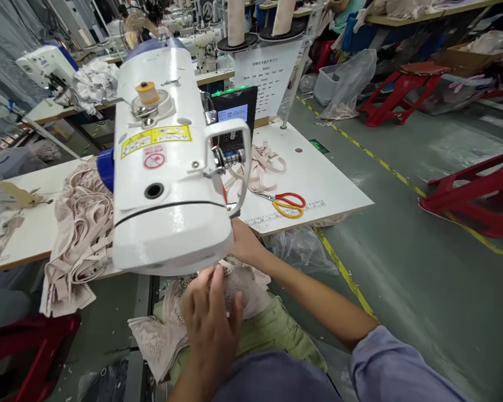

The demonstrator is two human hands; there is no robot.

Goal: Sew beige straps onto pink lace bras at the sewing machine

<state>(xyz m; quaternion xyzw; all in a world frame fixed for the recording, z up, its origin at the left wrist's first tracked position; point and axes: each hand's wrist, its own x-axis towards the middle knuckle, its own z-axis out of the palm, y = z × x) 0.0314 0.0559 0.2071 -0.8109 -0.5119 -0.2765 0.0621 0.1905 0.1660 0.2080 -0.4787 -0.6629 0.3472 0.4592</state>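
Observation:
My left hand [212,321] lies with fingers spread flat on a pale pink lace garment piece [167,329] in my lap, below the sewing machine. My right hand [245,243] reaches under the head of the white sewing machine [167,167]; its fingers are hidden behind the machine body. The lace fabric runs up under the machine toward that hand. A spool of orange thread [147,92] sits on top of the machine.
A heap of beige elastic straps [81,234] hangs over the table's left front edge. Red and yellow scissors [287,204] lie on the white table [327,184] beside loose straps [262,164]. A control panel [235,114] stands behind. Red stools [478,192] stand right.

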